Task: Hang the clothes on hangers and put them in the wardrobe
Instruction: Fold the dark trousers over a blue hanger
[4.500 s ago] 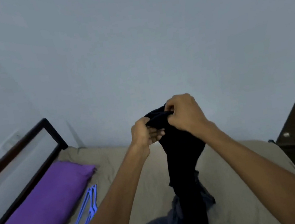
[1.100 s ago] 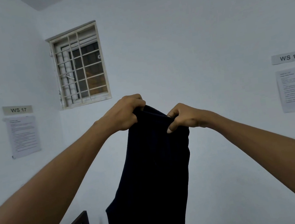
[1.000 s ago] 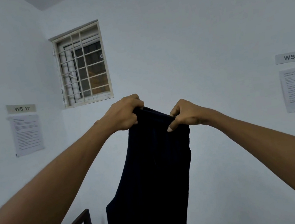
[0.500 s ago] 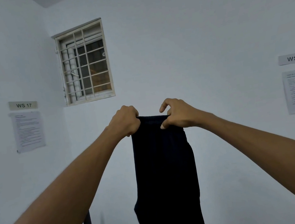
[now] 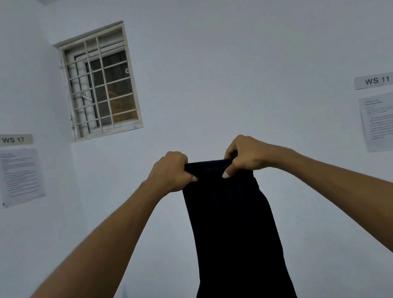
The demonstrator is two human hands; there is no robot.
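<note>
Between both hands (image 5: 171, 172), dark garment (image 5: 232, 232)

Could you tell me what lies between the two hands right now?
In the head view, only the top edge of the dark garment spans between the left hand and right hand; both grip it.

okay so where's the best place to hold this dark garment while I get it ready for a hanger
Judging by how it hangs, hold the dark garment by its top edge, one corner in each hand, coming from above. The left hand and right hand already grip there, so the edge is taut and level and the cloth drops straight.
</note>
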